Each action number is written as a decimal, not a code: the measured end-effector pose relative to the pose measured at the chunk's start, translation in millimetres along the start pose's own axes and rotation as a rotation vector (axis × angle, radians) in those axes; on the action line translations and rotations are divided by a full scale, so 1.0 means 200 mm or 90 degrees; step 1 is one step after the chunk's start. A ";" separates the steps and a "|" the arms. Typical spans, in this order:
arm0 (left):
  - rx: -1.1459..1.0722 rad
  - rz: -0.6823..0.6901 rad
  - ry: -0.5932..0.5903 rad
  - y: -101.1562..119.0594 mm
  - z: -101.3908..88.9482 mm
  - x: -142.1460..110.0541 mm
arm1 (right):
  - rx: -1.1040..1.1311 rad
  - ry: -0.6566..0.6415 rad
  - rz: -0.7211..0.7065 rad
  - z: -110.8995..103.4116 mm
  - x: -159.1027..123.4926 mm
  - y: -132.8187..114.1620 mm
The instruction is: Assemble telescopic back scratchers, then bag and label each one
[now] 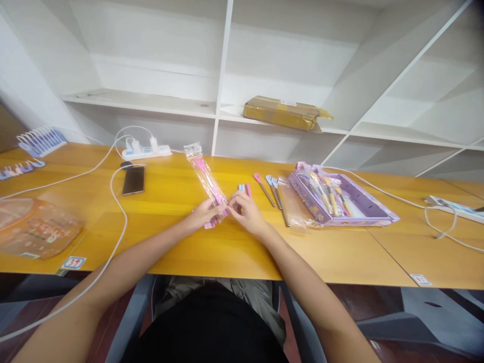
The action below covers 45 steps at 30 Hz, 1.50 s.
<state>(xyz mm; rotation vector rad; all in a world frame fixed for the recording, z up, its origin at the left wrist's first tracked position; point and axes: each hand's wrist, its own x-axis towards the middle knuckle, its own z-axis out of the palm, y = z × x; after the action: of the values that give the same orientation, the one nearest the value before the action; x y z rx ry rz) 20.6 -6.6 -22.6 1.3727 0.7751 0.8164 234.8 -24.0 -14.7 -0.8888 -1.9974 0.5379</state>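
Observation:
A clear plastic sleeve (202, 174) with pink utensils inside lies slanted on the yellow table (234, 247), its near end between my hands. My left hand (206, 213) pinches the sleeve's near end, fingers closed on it. My right hand (245, 212) meets it from the right, fingers closed on the same end. Just beyond my right hand lie blue and pink handles (245, 188). Loose pink and blue forks (270, 187) rest to the right.
A purple tray (372, 214) with wrapped utensils sits right of the forks. A phone (133, 180), a power strip (145, 149) and white cables lie at left. An orange packet (34, 227) sits far left. A cardboard parcel (285, 113) rests on the shelf.

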 end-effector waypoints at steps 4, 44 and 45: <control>0.042 -0.007 0.006 -0.01 -0.01 0.01 | -0.008 0.012 0.004 0.00 0.01 0.00; 0.216 -0.086 -0.328 0.13 0.00 -0.11 | 0.412 0.010 0.284 0.00 0.03 0.02; 0.221 -0.090 -0.334 0.13 0.00 -0.11 | 0.431 0.010 0.299 0.00 0.03 0.01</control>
<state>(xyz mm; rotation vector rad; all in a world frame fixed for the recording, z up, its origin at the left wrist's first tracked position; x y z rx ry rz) 7.7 -23.9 2.4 1.7212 0.6034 0.1893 233.2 -18.8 -13.2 -0.9051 -1.4182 1.3639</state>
